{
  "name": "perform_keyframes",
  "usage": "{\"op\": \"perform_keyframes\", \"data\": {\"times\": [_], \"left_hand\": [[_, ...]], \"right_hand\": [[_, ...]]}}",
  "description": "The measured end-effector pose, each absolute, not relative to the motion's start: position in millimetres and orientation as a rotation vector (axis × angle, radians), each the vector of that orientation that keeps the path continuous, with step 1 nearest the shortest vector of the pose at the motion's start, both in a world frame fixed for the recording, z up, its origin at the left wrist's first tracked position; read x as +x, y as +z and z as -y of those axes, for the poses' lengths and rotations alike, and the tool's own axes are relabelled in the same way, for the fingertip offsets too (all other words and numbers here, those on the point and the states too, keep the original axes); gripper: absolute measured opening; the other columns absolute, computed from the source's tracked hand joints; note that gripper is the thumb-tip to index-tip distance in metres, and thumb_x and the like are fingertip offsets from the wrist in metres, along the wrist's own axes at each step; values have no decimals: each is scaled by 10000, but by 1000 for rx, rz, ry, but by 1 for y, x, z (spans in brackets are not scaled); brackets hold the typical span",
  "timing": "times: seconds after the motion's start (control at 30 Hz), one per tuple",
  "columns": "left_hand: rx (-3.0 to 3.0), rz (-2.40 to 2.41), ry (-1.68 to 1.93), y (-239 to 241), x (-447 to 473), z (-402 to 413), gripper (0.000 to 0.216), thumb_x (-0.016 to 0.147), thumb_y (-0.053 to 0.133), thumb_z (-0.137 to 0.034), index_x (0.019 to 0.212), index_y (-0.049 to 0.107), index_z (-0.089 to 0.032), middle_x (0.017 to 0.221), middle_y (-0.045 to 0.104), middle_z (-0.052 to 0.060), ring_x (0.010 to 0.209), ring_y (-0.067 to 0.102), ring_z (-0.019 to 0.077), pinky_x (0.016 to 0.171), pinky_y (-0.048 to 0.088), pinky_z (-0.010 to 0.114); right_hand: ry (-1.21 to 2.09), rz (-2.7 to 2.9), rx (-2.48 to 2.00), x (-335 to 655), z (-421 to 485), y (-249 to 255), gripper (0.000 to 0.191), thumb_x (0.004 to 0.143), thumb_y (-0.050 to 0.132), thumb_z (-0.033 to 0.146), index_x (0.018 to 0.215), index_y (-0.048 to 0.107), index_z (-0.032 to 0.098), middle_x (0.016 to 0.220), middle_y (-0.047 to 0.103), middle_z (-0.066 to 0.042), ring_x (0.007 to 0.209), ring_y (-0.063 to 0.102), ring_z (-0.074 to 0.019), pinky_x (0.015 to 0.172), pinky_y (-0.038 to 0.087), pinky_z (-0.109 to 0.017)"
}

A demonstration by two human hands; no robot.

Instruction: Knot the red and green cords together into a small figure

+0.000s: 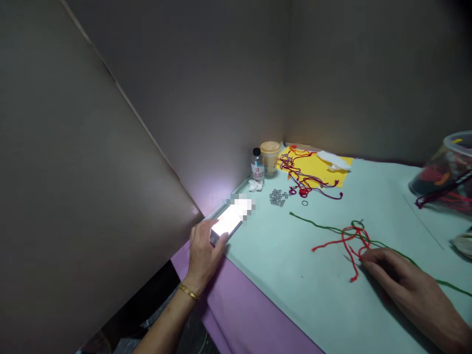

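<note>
The left hand (204,248) holds the near end of what looks like a glowing phone (230,216) between thumb and fingers. The right hand (401,280) pinches the red cord (344,236), which lies with the green cord (313,222) on the table (265,260), right of some small rings (278,197).

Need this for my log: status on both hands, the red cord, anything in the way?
Left hand on near end of lit phone. Right hand pinching red cord, two loose ends showing. Green cord crossing it.

Phone (231,217) left, cords (363,238) right, bottle (257,169) beside tub (270,160) behind.
</note>
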State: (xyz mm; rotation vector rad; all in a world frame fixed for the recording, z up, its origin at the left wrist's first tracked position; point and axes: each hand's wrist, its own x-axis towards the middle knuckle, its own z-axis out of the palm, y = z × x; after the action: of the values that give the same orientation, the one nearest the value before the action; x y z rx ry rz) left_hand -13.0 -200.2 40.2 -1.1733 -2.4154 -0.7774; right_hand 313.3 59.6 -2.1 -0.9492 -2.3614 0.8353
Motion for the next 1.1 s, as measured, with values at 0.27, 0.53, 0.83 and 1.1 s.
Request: {"op": "perform_keyframes", "data": {"times": [0.27, 0.53, 0.83, 1.1], "left_hand": [[-1331, 2650, -422, 53, -26, 141, 756, 798, 646, -516, 1413, 357, -183, 1455, 424, 174, 1333, 382, 338, 1080, 337, 473], [-1242, 2721, -331, 56, -27, 131, 731, 792, 627, -459, 1433, 348, -245, 1372, 508, 150, 1179, 501, 348, 960, 395, 445], [-1256, 2731, -271, 57, -33, 128, 756, 782, 603, -462, 1453, 330, -244, 1299, 549, 136, 1113, 515, 339, 896, 424, 425], [-1190, 2763, -167, 63, -27, 118, 695, 839, 507, -472, 1455, 344, -194, 1131, 617, 168, 1008, 550, 355, 821, 428, 426]], "right_hand": [[846, 2358, -974, 311, -57, 1, 325, 855, 487, 547, 849, 595, 241, 840, 676, -41, 702, 619, -196, 616, 500, -298], [884, 2344, -925, 310, -56, 4, 300, 867, 485, 516, 814, 588, 240, 808, 669, -50, 698, 615, -200, 609, 502, -296], [926, 2331, -911, 310, -55, 2, 280, 874, 485, 499, 813, 588, 246, 791, 655, -29, 699, 603, -189, 629, 485, -287], [943, 2332, -917, 308, -54, 6, 261, 881, 486, 474, 807, 584, 243, 790, 640, -20, 695, 592, -182, 638, 477, -288]]}}
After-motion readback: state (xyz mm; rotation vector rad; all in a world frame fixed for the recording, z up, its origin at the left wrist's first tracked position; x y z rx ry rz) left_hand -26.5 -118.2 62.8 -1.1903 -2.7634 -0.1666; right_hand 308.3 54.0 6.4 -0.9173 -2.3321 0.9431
